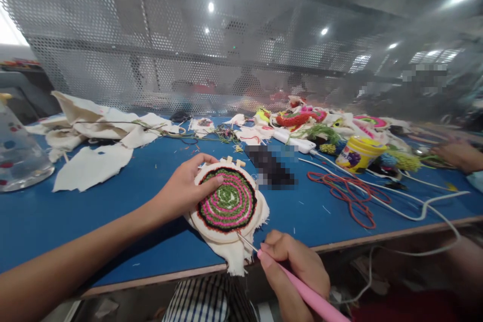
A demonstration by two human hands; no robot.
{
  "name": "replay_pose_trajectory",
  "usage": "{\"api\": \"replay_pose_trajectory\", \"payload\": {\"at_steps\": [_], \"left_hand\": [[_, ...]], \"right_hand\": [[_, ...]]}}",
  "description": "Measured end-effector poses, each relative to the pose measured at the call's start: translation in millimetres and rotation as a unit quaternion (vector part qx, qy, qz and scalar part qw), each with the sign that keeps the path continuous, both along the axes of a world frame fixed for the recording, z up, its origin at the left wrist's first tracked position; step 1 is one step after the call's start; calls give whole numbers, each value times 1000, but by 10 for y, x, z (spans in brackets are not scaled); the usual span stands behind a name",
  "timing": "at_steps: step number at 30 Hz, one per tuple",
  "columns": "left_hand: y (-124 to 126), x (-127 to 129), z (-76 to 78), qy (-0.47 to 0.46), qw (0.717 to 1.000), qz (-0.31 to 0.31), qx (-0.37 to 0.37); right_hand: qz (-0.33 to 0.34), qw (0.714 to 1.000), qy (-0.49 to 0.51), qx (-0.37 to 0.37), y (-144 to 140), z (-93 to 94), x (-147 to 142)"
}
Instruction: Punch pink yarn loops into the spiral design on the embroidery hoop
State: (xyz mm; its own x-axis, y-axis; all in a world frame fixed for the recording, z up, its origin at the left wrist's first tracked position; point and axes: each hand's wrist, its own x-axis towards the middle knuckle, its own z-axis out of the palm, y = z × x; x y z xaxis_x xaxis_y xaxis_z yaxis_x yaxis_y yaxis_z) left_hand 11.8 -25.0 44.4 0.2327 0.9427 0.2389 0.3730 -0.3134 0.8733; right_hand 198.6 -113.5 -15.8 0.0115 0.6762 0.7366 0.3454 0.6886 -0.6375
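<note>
My left hand (184, 188) grips the left rim of a small embroidery hoop (227, 204) near the table's front edge. The hoop holds white cloth stitched with a spiral of pink, green and black yarn. My right hand (296, 266) is closed around a pink punch needle (302, 289), held like a pen. Its metal tip touches the cloth at the hoop's lower right rim. Frayed cloth hangs from the hoop over the table edge.
The blue table (113, 201) carries white cloth scraps (90, 163) at the left, a clear jar (18, 156) at far left, a red cord (347, 193), white cables (415, 204), a yellow tub (358, 153) and yarn pieces at the back. Another person's hand (458, 153) rests at the right. Perforated metal screen behind.
</note>
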Motion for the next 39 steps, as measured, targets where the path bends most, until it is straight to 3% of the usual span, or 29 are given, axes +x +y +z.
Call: {"api": "replay_pose_trajectory", "payload": {"at_steps": [15, 21, 30, 39], "left_hand": [[-17, 13, -6, -25, 999, -1, -21], [-45, 7, -12, -6, 1000, 7, 14], [-46, -2, -7, 16, 999, 7, 44], [-19, -21, -12, 48, 997, 9, 57]], "right_hand": [[9, 1000, 1, -18, -1, 16, -20], [51, 990, -79, -101, 64, 165, -24], [32, 982, -181, -38, 166, 179, -122], [5, 999, -51, -19, 12, 0, -34]]}}
